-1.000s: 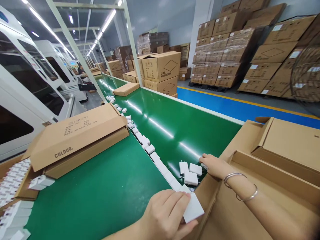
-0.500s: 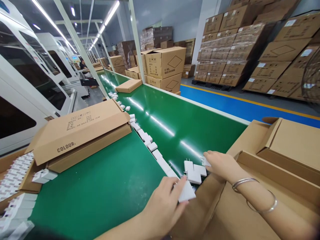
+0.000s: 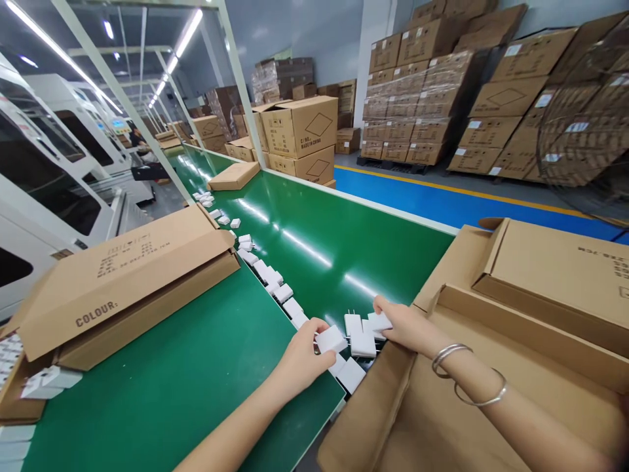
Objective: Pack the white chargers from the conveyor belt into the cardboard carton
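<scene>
In the head view, our left hand [image 3: 301,357] grips one white charger [image 3: 331,339] between thumb and fingers, held just above the edge of the green conveyor belt [image 3: 314,229]. Our right hand [image 3: 403,326], with two bangles [image 3: 464,373] at the wrist, lies curled over a small cluster of chargers [image 3: 361,334] just beyond the left hand, fingertips closed on the nearest one; whether it is lifted or only steadied, we cannot tell. The two hands stand near each other, the cluster between them, which likely keeps gathered units within one reach. A row of chargers [image 3: 275,282] runs away from the left hand along the seam of the belt, probably as the belt delivers them. Under the right forearm lies an open carton [image 3: 442,419], its flap against the belt so units can pass straight across. Left of the left hand, a closed carton [image 3: 128,275] rests on another carton; packed white units beneath it are cut off by the frame edge. Prongs show on some chargers only; printing on the cartons is mostly illegible.
</scene>
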Demonstrator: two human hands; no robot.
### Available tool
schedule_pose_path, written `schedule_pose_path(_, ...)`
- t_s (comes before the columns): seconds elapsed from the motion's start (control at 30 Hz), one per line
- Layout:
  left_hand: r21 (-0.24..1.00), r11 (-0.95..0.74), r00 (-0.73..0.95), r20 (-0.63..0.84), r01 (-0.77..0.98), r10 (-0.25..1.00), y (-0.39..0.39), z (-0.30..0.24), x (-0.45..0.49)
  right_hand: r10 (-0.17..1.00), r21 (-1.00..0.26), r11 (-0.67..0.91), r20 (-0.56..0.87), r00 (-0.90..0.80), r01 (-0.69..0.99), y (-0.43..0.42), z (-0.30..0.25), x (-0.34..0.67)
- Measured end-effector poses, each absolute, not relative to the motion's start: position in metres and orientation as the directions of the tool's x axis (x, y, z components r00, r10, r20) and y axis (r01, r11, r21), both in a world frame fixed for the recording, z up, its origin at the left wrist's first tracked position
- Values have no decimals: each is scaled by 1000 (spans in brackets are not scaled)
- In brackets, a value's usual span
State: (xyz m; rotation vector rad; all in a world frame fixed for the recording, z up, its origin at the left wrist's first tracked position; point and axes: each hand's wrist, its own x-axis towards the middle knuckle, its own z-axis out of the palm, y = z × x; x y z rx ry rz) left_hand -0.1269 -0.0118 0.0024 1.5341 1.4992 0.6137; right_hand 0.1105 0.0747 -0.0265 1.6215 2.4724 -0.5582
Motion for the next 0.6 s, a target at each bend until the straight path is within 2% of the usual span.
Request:
schedule_pose_path(0.1, 791, -6, 184, -136, 612, 973, -6, 0, -124, 874, -187, 310, -329, -356, 932, 69, -34, 101)
schedule_pose_path(0.2, 642, -130, 199, -35, 755, 979, 0, 6, -115, 893, -165, 278, -318, -318, 946, 64, -35, 87)
schedule_pose_path(0.27, 569, -220, 257, 16, 792, 966, 3, 11, -105, 911, -174, 261, -280, -302, 949, 62, -29, 81)
schedule_pose_path(0.37, 600, -317, 363, 48, 735, 931, 8, 13, -88, 942, -219, 223, -203, -268, 950, 57, -11, 90)
schedule_pose_path(0.43, 653, -327, 402, 36, 683, 915, 10, 8, -82, 957, -279, 200, -152, -248, 939, 47, 3, 108)
schedule_pose_path(0.5, 653, -340, 446, 4, 677, 895, 11, -2, -79, 957, -360, 204, -122, -263, 910, 26, 14, 132)
schedule_pose_path(0.57, 585, -379, 495, -44, 717, 868, 12, -11, -79, 947, -536, 199, -108, -301, 820, -7, 18, 156)
schedule_pose_path(0.6, 526, -400, 511, -78, 751, 856, 12, -16, -79, 946, -666, 166, -101, -309, 727, -26, 16, 166)
